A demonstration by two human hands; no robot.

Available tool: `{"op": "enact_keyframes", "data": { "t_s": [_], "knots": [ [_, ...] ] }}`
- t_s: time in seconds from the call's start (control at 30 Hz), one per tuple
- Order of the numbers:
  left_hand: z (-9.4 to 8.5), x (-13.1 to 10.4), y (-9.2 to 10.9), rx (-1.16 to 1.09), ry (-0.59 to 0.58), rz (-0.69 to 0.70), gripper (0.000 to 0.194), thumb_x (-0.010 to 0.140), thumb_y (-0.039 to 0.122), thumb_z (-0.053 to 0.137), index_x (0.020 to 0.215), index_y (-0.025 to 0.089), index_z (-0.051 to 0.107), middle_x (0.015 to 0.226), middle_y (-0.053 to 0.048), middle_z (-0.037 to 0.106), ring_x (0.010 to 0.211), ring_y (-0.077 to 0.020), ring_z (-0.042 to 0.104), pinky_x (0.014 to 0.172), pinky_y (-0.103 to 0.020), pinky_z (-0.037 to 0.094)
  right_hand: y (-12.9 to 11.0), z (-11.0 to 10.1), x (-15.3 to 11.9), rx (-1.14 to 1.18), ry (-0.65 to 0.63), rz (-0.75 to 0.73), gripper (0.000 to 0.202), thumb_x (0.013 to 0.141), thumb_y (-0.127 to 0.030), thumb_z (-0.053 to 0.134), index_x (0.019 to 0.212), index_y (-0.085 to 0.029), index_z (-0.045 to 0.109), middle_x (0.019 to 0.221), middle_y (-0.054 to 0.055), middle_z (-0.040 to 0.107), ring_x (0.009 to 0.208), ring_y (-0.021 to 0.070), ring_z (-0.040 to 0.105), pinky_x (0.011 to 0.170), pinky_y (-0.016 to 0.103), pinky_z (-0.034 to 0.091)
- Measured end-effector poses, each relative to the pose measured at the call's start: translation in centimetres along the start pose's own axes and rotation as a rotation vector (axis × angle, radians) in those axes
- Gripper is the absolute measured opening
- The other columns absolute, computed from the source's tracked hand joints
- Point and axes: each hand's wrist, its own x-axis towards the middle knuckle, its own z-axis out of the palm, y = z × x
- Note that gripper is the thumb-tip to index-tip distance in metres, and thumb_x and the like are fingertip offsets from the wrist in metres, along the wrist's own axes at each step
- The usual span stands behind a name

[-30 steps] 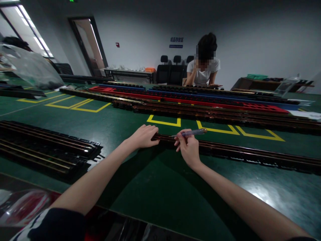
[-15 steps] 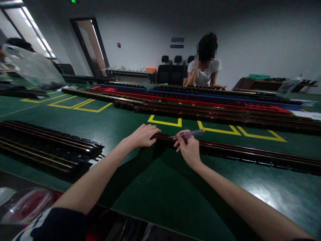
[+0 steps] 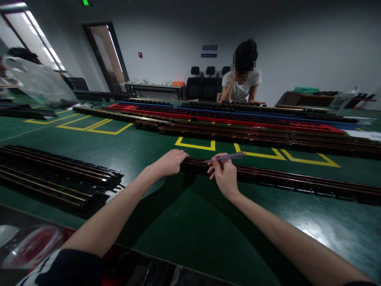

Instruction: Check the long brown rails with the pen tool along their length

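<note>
A long dark strip assembly with copper-coloured rails (image 3: pixel 285 178) lies across the green table, reaching from the middle to the right edge. My left hand (image 3: pixel 170 162) grips its left end, fingers curled over the end and thumb hidden. Just to the right, my right hand (image 3: pixel 225 174) is closed round a screwdriver with a clear handle (image 3: pixel 231 156). The handle points right, and the thin shaft points left, its tip low over the strip between my hands. Whether the tip touches the strip is too small to tell.
Dark strips with brass-coloured rails (image 3: pixel 53 174) lie at the left. Behind my hands run more strips (image 3: pixel 253 133) and long red trays (image 3: pixel 232 120). Yellow tape marks the green table (image 3: pixel 190 226). A person (image 3: pixel 242 81) sits across it. A plastic bag (image 3: pixel 41 81) stands at the far left.
My left hand's fingers have drawn closer together at the strip's end, and its thumb is no longer seen. The screwdriver handle has shifted very slightly to the right.
</note>
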Motion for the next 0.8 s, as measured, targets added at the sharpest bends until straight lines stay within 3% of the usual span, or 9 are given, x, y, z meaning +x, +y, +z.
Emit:
{"op": "enact_keyframes", "data": {
  "t_s": [0.2,0.63,0.8],
  "knots": [
    [0.1,-0.1,0.4,-0.003,0.004,-0.026,0.038,0.079,0.011,0.039,0.113,0.009,0.053,0.109,-0.013,0.063,0.1,-0.022,0.057,0.091,-0.035,0.042,0.3,0.0,0.0,-0.016,-0.034,-0.002,0.024,0.088,-0.042,0.049,0.085,-0.018,0.049,0.071,0.001,0.059,0.051,0.0117,0.059,0.036,0.021,0.05],
    [0.6,-0.1,1.2,0.096,0.066,-0.026,0.045,0.086,0.047,0.041,0.111,0.012,0.053,0.106,-0.013,0.062,0.095,-0.0251,0.057,0.083,-0.038,0.041,0.3,0.1,0.1,-0.028,-0.065,0.0,0.025,0.088,-0.043,0.048,0.084,-0.019,0.048,0.069,0.001,0.059,0.048,0.0112,0.057,0.035,0.02,0.046],
    [0.9,0.0,1.2,0.135,0.076,-0.039,0.045,0.089,0.049,0.039,0.111,0.012,0.053,0.105,-0.013,0.062,0.094,-0.0257,0.057,0.08,-0.038,0.041,0.2,0.1,0.2,-0.049,-0.061,-0.026,0.023,0.088,-0.042,0.048,0.083,-0.019,0.048,0.069,0.001,0.06,0.048,0.0117,0.057,0.036,0.021,0.046]
  ]
}}
